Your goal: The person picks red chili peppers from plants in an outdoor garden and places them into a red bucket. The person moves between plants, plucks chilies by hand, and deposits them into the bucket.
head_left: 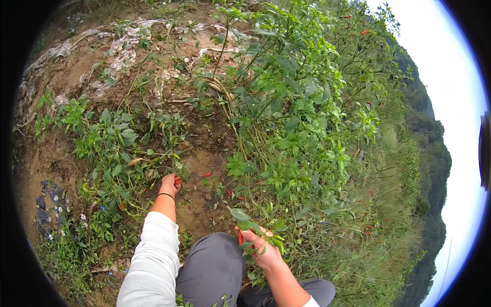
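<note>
My left hand, with a dark band at its wrist, reaches down beside a low, leafy pepper plant. Its fingers are closed on red chili peppers; how many cannot be made out. Nearer to me, above my knees, my right hand grips a leafy chili pepper sprig. From that sprig hang a red chili and light green chilies. A loose red chili lies on the soil just right of my left hand, and other small red ones lie farther right.
Tall, bushy pepper plants lean over the right side of the bare soil strip. Torn plastic sheeting covers parts of the mound at the far left. Small white flowers grow at lower left. My bent knee is close below.
</note>
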The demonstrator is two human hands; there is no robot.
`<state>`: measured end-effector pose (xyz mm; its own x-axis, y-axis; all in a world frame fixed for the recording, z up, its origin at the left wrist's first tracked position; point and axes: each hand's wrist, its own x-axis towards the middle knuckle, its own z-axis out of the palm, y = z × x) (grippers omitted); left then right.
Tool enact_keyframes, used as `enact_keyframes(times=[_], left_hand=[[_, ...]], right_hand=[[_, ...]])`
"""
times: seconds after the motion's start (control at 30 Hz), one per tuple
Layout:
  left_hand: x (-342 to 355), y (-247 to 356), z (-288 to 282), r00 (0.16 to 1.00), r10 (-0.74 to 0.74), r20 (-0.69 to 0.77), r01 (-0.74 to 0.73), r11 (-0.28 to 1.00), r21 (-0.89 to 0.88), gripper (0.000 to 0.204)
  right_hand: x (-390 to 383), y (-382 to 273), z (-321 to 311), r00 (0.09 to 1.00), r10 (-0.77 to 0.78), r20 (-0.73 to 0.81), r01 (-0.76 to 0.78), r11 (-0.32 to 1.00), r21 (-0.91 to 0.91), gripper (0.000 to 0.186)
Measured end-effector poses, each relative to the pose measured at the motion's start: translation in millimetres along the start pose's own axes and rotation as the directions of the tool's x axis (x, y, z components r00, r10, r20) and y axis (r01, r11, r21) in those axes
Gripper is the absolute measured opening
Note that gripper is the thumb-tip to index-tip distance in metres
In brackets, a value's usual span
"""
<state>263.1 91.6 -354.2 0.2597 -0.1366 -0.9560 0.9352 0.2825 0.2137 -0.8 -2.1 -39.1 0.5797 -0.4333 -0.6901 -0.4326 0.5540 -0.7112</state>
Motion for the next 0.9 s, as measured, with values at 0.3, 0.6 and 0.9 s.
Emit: enact_keyframes(times=[0.3, 0.6, 0.9], left_hand=[[9, 19, 0, 0.972, -0.012, 0.236, 0.036, 0.995, -0.094, 0.026], [25, 23, -18, 1.000, 0.014, -0.018, -0.017, 0.975, -0.222, 0.040], [10, 13, 10, 0.963, -0.134, 0.232, 0.181, 0.964, -0.195, 0.036]], right_hand=[[-8, -4, -4, 0.998, 0.051, -0.040, -0.050, 0.999, 0.013, 0.028], [0, 5, 2, 0.998, -0.018, -0.055, 0.018, 1.000, 0.003, 0.026], [-6, -2, -7, 0.999, -0.012, -0.031, 0.014, 0.998, 0.069, 0.024]])
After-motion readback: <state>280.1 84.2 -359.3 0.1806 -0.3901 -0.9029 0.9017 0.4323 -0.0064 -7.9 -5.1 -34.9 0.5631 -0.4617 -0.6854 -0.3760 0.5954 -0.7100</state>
